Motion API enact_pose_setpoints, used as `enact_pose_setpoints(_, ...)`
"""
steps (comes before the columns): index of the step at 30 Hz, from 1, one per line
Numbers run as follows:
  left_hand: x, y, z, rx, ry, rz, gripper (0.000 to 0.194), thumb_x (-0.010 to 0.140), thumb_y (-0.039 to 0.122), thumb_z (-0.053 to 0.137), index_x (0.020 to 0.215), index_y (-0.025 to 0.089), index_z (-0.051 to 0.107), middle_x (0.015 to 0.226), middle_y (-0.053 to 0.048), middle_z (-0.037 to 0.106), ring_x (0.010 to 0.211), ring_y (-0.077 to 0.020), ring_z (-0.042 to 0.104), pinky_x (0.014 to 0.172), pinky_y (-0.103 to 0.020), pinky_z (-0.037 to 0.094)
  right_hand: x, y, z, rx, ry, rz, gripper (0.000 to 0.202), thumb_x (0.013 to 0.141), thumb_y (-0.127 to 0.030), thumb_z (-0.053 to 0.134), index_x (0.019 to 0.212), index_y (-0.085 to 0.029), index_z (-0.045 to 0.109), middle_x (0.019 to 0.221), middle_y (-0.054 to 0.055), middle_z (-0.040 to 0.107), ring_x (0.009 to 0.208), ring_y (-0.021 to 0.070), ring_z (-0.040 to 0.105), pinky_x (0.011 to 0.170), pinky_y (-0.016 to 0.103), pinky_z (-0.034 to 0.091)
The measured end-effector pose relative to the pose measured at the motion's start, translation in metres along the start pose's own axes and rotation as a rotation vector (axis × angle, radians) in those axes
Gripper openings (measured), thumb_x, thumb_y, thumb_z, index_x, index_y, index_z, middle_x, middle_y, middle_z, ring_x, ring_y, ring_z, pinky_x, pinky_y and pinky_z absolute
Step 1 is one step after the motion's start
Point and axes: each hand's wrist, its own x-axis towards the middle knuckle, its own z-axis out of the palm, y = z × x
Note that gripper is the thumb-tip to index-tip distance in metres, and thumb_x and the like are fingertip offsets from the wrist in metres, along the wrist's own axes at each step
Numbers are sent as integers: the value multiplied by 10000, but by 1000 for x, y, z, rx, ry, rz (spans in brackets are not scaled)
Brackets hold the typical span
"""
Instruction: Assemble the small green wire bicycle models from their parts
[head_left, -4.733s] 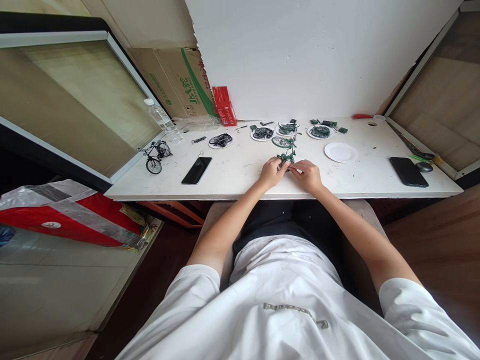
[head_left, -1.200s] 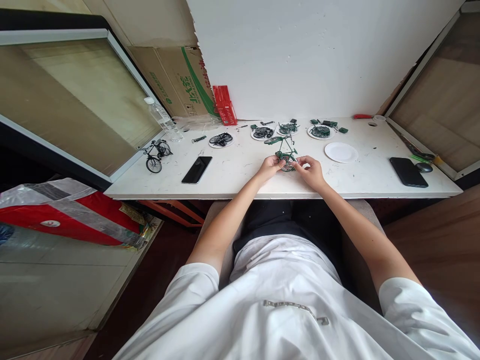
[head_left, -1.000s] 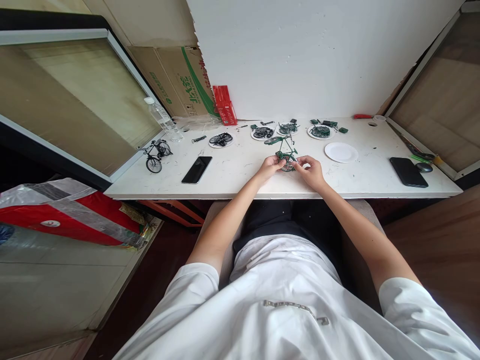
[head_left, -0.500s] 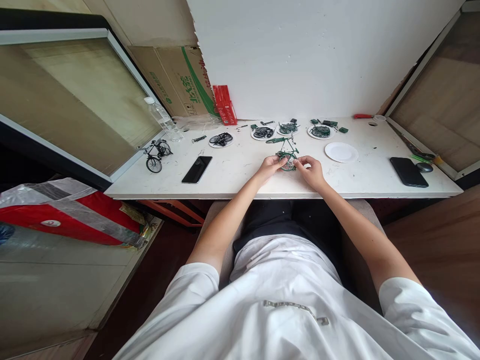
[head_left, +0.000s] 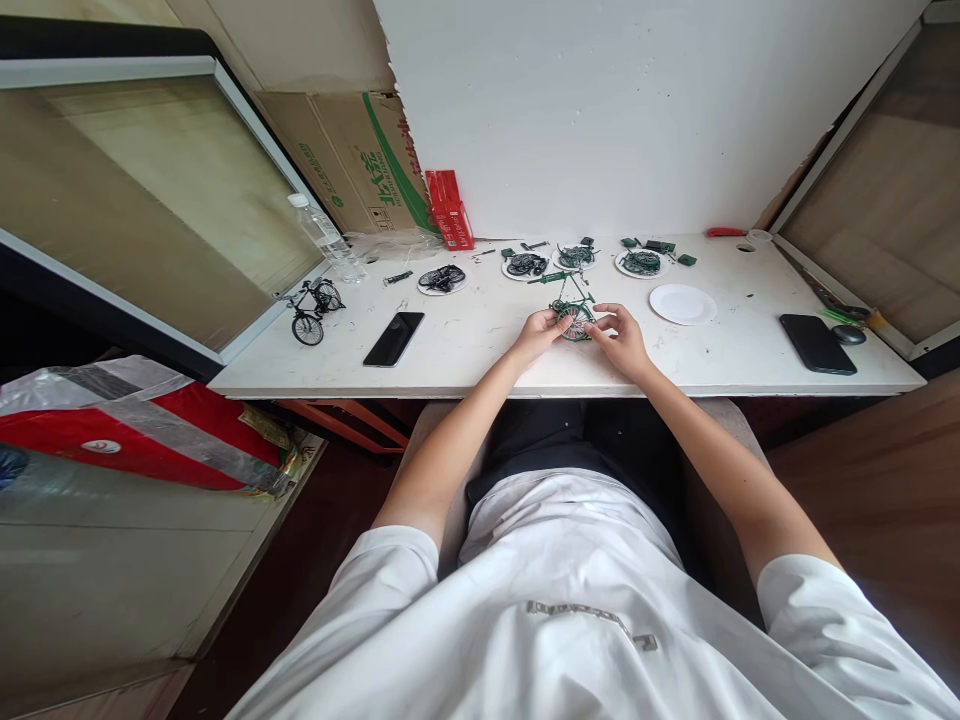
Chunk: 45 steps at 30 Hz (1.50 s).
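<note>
Between my two hands, near the table's front edge, is a small green model bicycle [head_left: 577,322] with a spoked wheel turned toward me. My left hand [head_left: 538,335] pinches it at the wheel's left side. On the wheel's right side, the thumb and finger of my right hand [head_left: 621,338] close on the model. The green frame rises above the wheel, and a green bar-like part sticks out to the left at its top. Just behind it lie plates of dark green bicycle parts [head_left: 576,256] and black bicycle parts [head_left: 526,264].
A finished-looking black model bicycle [head_left: 309,310] stands at left by a bottle [head_left: 326,238]. Phones lie left [head_left: 394,339] and right [head_left: 817,344]. A white plate [head_left: 683,304] is right of my hands; another plate holds green parts [head_left: 642,262]. A red box [head_left: 450,212] stands behind.
The green model bicycle has tilted slightly, its upper frame shifting a little left and up. My right hand's fingers have moved slightly on the wheel's side; my left hand stays nearly in place.
</note>
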Motion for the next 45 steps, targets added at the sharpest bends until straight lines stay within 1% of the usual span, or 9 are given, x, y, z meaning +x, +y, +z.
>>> enact_pose_setpoints(6, -2, 4, 2, 2, 8, -13, 646, 738, 610, 992, 1132, 127, 825, 1123, -123, 827, 878, -171, 735, 820, -287, 528, 1, 3, 0, -16, 17, -28, 619, 888, -724, 816, 1255, -260, 632, 890, 44, 740, 879, 249, 729, 701, 362, 552)
enact_pose_setpoints(9, -2, 5, 3, 19, 17, -7, 622, 751, 605, 985, 1109, 124, 818, 1083, -118, 824, 855, -164, 722, 808, -284, 521, 1, 4, 0, -28, 35, -31, 623, 887, -736, 811, 1252, -267, 622, 907, 47, 743, 875, 245, 721, 664, 346, 525)
enact_pose_setpoints(13, -2, 5, 3, 46, 29, -6, 613, 760, 616, 974, 1103, 135, 813, 1080, -111, 822, 841, -162, 714, 790, -283, 514, 1, 5, 1, -28, 55, -33, 630, 878, -754, 810, 1239, -275, 617, 920, 46, 753, 858, 237, 708, 613, 326, 478)
enact_pose_setpoints(24, -1, 2, 2, 67, 19, -14, 656, 773, 657, 949, 1158, 144, 813, 1136, -116, 817, 884, -167, 711, 801, -285, 513, -1, 5, 2, -33, 69, -76, 537, 933, -701, 773, 1225, -289, 589, 919, 23, 718, 825, 212, 648, 674, 339, 477)
enact_pose_setpoints(29, 0, 0, 1, 66, 17, -11, 589, 816, 621, 930, 1146, 146, 820, 1104, -108, 814, 880, -167, 717, 801, -292, 518, -1, 3, 2, -40, 64, -76, 519, 943, -688, 760, 1224, -297, 565, 919, 16, 701, 824, 213, 644, 687, 346, 489)
enact_pose_setpoints(33, 0, 0, 1, 58, 27, -15, 555, 827, 583, 932, 1145, 142, 821, 1108, -115, 818, 869, -167, 724, 785, -284, 516, -2, -1, 2, -55, 64, -71, 529, 941, -713, 745, 1216, -303, 554, 921, 19, 696, 825, 219, 642, 695, 359, 505)
enact_pose_setpoints(38, 0, 2, 2, 36, 37, -23, 568, 801, 569, 954, 1147, 138, 823, 1100, -116, 821, 847, -161, 714, 787, -279, 521, -2, -3, 2, -62, 60, -66, 577, 925, -777, 729, 1208, -300, 569, 936, 30, 694, 844, 221, 656, 659, 338, 477)
enact_pose_setpoints(45, 1, -1, -1, 43, 32, -16, 582, 815, 589, 940, 1175, 146, 825, 1111, -110, 818, 871, -165, 721, 806, -277, 529, -1, -1, 1, -42, 68, -50, 633, 881, -811, 765, 1195, -290, 589, 939, 37, 729, 853, 223, 680, 621, 318, 451)
